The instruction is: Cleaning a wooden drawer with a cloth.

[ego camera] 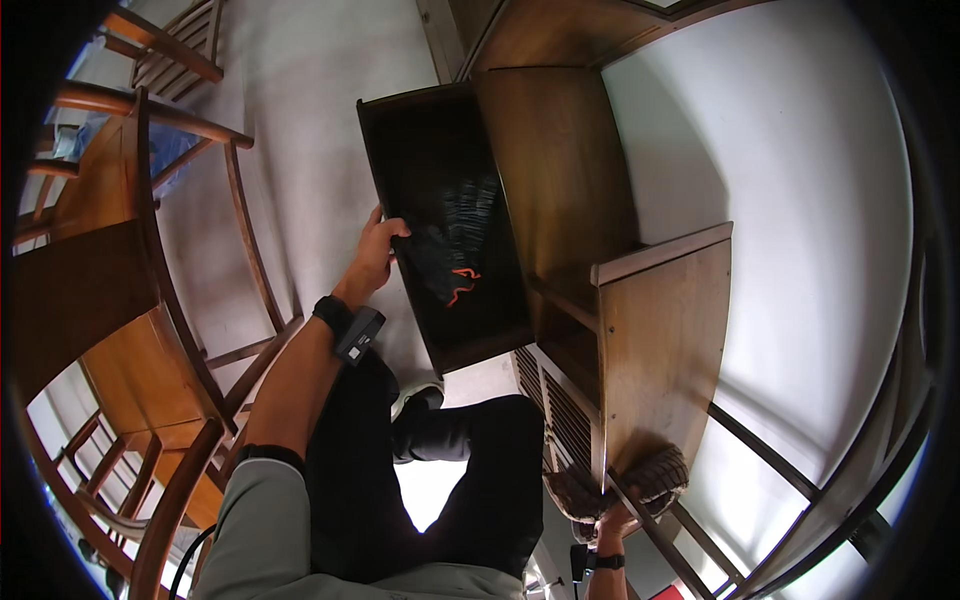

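My left hand [381, 244] grips the front edge of a pulled-out dark wooden drawer [491, 328], its thumb over the rim. Inside the drawer lies a dark ribbed or pleated item [471, 221] with orange cords [465, 273]; its exact kind cannot be told. My right hand [616, 517] is low at the right, touching a brown quilted or furry item [656, 480] beside the cabinet's side panel. A wooden bar partly hides that hand, so its fingers and grip are not clear.
The wooden cabinet [664, 322] has a raised side panel and slatted doors [568, 420]. Wooden chairs [180, 360] crowd the left side. A white wall [810, 187] stands at the right, with dark wooden rails [765, 450] at lower right.
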Demonstrator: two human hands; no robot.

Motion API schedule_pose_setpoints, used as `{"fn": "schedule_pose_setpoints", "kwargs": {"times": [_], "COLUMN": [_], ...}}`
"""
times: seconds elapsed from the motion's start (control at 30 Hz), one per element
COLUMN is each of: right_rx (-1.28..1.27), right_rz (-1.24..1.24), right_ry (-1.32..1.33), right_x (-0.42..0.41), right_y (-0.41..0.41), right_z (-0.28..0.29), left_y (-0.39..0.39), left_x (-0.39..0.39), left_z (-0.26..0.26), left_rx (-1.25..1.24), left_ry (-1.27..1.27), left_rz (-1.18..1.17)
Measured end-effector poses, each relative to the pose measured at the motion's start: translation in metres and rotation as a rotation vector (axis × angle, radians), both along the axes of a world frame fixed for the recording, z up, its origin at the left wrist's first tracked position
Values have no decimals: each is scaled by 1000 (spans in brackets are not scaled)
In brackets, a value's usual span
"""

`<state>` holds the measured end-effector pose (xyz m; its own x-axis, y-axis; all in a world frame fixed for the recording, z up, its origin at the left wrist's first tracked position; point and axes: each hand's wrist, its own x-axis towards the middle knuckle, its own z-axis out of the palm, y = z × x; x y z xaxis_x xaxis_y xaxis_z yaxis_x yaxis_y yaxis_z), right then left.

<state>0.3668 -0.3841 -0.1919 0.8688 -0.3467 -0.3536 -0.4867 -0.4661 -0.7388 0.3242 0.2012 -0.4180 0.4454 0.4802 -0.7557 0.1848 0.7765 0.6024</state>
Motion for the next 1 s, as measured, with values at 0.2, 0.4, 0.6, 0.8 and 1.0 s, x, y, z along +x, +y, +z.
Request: {"fn": "schedule_pose_setpoints", "kwargs": {"times": [0.2, 0.4, 0.6, 0.8, 1.0], "right_rx": [-3, -1, 0, 26, 46], "right_rz": [-17, -37, -66, -95, -149], "right_ry": [-39, -76, -115, -151, -188], "right_x": [4, 1, -1, 36, 25], "right_y": [9, 10, 22, 49, 74], "right_z": [-1, 2, 2, -1, 1], "left_y": [-6, -10, -9, -10, -3], "left_x": [30, 57, 80, 103, 114], "left_z": [-2, -5, 3, 4, 9], "left_rx": [-62, -67, -104, -104, -242], "left_ry": [-1, 6, -59, -6, -199], "left_rz": [-57, -171, -303, -348, -337]}}
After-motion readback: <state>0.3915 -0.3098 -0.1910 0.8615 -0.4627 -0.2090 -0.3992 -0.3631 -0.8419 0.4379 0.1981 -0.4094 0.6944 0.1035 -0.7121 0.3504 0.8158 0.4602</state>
